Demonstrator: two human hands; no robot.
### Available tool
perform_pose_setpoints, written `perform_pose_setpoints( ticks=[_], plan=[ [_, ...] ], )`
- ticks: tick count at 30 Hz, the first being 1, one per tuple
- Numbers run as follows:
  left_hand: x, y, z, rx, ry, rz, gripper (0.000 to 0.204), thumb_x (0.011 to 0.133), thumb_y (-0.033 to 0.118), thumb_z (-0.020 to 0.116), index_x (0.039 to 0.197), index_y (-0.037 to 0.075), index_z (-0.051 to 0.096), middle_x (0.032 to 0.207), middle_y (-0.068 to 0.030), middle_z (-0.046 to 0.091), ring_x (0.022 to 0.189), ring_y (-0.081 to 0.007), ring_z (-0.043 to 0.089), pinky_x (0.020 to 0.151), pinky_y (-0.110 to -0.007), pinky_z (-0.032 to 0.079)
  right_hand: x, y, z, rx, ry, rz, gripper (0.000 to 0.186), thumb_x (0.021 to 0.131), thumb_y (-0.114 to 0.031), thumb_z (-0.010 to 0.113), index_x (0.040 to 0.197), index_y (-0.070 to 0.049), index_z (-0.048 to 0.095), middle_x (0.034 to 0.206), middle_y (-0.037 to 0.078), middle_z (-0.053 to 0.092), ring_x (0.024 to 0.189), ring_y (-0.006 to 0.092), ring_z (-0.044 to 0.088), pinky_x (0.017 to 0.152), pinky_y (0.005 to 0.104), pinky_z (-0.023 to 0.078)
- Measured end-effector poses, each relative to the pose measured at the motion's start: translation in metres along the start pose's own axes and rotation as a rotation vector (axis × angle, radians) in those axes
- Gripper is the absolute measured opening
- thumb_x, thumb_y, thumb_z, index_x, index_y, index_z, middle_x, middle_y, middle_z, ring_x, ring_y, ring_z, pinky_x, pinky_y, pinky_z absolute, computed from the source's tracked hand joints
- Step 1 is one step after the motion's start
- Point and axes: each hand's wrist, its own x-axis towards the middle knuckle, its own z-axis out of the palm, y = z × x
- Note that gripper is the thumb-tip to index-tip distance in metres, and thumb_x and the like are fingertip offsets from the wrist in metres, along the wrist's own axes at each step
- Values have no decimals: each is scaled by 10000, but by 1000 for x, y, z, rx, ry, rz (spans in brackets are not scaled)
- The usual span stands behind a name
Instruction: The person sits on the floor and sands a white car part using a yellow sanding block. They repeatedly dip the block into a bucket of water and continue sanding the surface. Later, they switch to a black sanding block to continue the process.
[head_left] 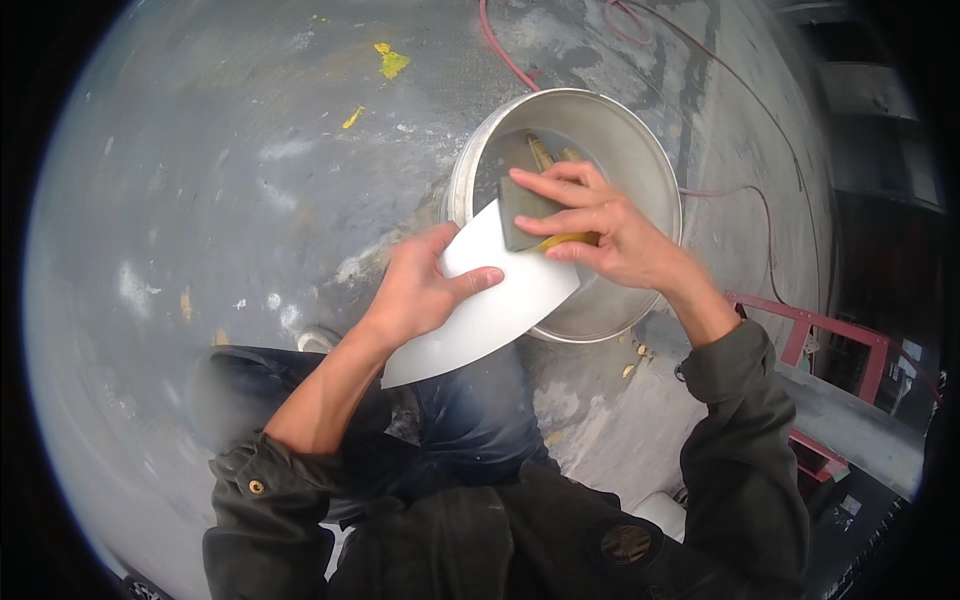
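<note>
My left hand (425,285) grips a smooth white curved panel (520,290) by its left edge, thumb lying on top. The panel tapers at both ends and slants from above my thigh to over the rim of a round metal bucket (655,165). In my right hand (610,225) is a dark grey-green piece of sandpaper (520,210), its fingers spread across it. A yellow edge, perhaps of a pad, shows beneath it. The sandpaper lies against the panel's upper end, over the bucket. Several yellowish pieces (540,153) sit inside the bucket, partly hidden by my right hand.
Red hose (505,55) and thin cable (745,85) run over the grey floor (230,200) behind and right of the bucket. A red metal frame (800,335) and a grey beam (860,425) stand at right. Yellow scraps (390,62) lie at the far left.
</note>
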Motion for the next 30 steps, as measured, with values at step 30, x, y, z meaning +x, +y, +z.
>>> perform_pose_setpoints(
  ticks=[30],
  plan=[
    [-5, -1, -5, -136, -76, 2, 408, 943, 201, 768, 1212, -56, 602, 1030, -145, 734, 915, -157, 708, 802, -331, 572, -8, -10, 27, -349, 474, 228, 460, 788, -159, 821, 1243, -196, 768, 1411, 114, 552, 1260, 295, 499, 1061, 398, 435]
  ],
)
